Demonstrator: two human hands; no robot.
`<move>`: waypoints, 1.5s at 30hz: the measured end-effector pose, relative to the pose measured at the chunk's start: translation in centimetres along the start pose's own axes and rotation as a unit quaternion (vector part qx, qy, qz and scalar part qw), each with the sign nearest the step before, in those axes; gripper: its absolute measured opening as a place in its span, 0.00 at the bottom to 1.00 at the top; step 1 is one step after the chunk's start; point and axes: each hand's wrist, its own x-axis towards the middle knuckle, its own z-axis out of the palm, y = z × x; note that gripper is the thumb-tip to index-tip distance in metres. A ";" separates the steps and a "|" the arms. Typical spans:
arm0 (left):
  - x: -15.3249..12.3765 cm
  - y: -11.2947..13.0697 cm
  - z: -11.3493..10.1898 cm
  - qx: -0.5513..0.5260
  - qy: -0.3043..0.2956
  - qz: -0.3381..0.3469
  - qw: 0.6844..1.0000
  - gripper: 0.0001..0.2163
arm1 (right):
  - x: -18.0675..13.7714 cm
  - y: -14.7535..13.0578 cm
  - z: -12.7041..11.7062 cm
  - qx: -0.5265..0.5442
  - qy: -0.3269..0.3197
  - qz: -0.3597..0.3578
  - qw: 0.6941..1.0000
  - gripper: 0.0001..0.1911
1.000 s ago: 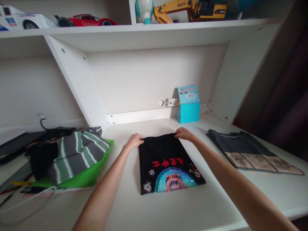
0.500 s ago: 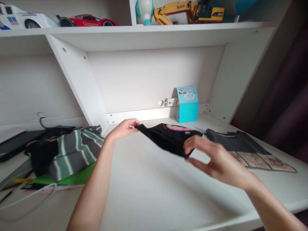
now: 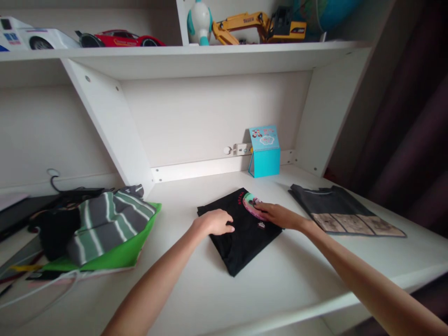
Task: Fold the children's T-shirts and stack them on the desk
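A folded black T-shirt with a colourful round print lies flat on the white desk, turned at an angle. My left hand rests on its left part, fingers loosely apart and gripping nothing. On the print at its right side lies my right hand, palm down with the fingers stretched out. To the right, a folded dark grey T-shirt with a brown panelled print lies flat, apart from the black one.
Striped grey-green clothing is heaped on a green folder at left, beside a white cable. A turquoise desk calendar stands at the back near a power strip. Above, the shelf holds toy vehicles.
The black T-shirt has come down from between my hands and now lies flat on the desk. Both hands have let go of its edges and press on top. The view has shifted slightly.
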 end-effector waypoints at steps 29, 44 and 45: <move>0.4 -5.5 3.9 0.040 0.176 -0.136 0.974 0.28 | -5.4 -8.3 2.5 0.093 -0.053 -0.030 0.994 0.34; -6.8 -2.5 5.3 -0.162 0.246 -0.157 0.943 0.17 | 1.9 -2.9 3.0 0.036 0.069 0.214 0.974 0.11; -6.4 -2.7 5.2 -0.218 0.252 -0.161 0.929 0.16 | 2.4 -2.9 3.0 0.040 0.073 0.212 0.974 0.10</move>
